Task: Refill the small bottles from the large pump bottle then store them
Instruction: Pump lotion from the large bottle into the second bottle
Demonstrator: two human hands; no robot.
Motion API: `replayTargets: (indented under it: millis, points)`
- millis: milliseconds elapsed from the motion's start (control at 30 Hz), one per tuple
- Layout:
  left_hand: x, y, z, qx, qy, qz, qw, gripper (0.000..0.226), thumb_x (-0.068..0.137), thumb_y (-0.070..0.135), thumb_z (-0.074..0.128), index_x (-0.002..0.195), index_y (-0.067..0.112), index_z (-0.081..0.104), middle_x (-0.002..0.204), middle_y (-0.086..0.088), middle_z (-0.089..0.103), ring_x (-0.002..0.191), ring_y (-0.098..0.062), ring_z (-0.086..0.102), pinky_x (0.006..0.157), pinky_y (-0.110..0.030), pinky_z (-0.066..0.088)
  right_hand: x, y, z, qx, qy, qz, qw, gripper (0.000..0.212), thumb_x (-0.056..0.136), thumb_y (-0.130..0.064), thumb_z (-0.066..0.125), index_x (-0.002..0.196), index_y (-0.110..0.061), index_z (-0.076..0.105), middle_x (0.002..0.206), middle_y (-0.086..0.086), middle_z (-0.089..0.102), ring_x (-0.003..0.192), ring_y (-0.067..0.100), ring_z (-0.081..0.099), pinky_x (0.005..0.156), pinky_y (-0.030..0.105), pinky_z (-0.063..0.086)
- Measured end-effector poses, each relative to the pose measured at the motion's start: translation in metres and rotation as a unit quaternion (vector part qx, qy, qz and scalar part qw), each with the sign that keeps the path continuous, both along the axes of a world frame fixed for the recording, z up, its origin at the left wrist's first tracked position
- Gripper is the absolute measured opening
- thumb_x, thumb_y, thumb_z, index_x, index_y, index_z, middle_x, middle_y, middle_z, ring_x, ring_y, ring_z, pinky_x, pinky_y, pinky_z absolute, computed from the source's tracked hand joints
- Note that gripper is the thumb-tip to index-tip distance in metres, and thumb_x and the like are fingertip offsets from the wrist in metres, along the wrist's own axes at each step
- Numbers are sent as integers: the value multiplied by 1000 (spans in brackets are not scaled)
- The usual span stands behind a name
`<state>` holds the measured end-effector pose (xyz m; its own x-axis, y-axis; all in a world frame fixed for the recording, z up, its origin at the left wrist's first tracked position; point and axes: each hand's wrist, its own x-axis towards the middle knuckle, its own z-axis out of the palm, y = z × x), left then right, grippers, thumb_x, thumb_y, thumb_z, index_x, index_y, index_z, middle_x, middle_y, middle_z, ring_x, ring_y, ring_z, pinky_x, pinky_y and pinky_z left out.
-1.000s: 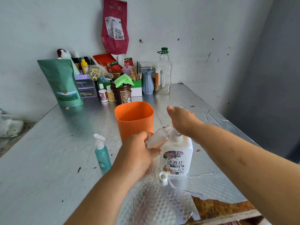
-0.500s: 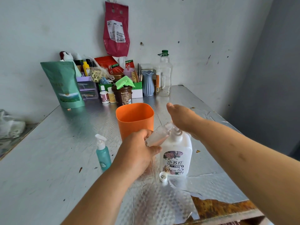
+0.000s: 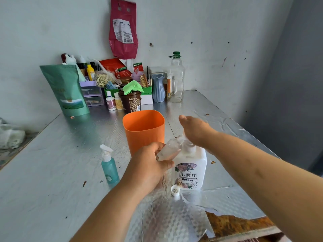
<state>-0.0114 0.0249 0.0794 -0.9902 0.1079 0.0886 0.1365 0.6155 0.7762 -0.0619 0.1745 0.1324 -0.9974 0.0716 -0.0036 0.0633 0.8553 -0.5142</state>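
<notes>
Pressed lower again onto the top of the large pump bottle with the right hand, after lifting slightly half a second ago; showing less of the pump neck now.

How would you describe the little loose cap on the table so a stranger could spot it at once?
Find the orange cup on the silver table, then the large white pump bottle nearer the camera. At that bottle's near left corner lies the small white cap, open side up. Unlike its neighbours, it is tiny, round and loose.
</notes>
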Motion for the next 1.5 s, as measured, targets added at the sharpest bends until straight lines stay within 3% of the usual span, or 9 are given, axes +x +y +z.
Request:
replayTargets:
  millis: [100,200,333,500,600,833,1000,1100,1500]
  points:
    - [1,1,0,1,1,-1,1000,28,83,29,75,109,30,64,96,17,66,85,1,61,64,-18,43,1,-1,2,-43,-2,-11,999,31,101,-7,17,120,-12,41,112,18,52,108,30,48,108,44,31]
    - [2,1,1,1,0,2,1000,27,83,31,75,108,28,63,100,13,66,87,-5,61,64,-20,41,1,0,5,-88,36,-20,995,26,103,-23,16,103,-12,39,101,20,48,94,29,47,97,45,38]
    - [2,1,4,6,4,3,1000,20,83,30,75,96,29,60,96,11,65,84,-8,60,60,-22,35,1,1,6,-138,72,-42,987,64,100,-47,13,120,0,52,120,25,57,114,39,51,105,50,36]
    - [1,1,2,31,-9,-4,999,15,83,28,76,92,27,64,95,9,68,87,-13,64,66,-27,44,1,3,9,-173,67,-50,981,62,101,-45,9,132,-10,50,130,17,54,125,32,45,113,46,26]
    - [1,2,-1,55,-22,-12,998,16,82,26,77,95,25,66,96,7,71,90,-15,66,80,-36,52,1,3,9,-177,65,-50,981,61,102,-44,10,132,-9,49,130,17,54,126,32,45,113,46,26]
    - [-1,-2,-4,112,-53,-16,992,23,82,21,77,103,17,68,100,0,73,96,-20,69,95,-47,51,-5,5,5,-197,50,-57,978,59,102,-43,10,136,-12,46,134,17,51,129,33,42,113,46,26]
    - [2,-5,-6,184,-90,-39,978,17,85,10,73,100,16,68,93,0,75,94,-19,71,98,-44,52,-8,5,0,-256,46,-79,962,70,95,-60,12,130,-15,53,135,13,52,131,33,39,110,51,30]
    - [2,-7,-9,213,-107,-48,970,16,84,11,74,97,18,68,85,5,75,91,-18,72,97,-44,52,-7,7,-1,-282,68,-77,954,68,97,-56,13,127,-14,56,132,11,54,126,29,45,108,47,35]
    - [6,-20,-21,292,-132,-33,947,28,84,9,71,111,17,67,100,0,76,95,-16,72,88,-30,52,14,17,-7,-370,194,-78,905,57,100,-51,19,115,-16,62,121,1,60,107,14,50,89,30,35]
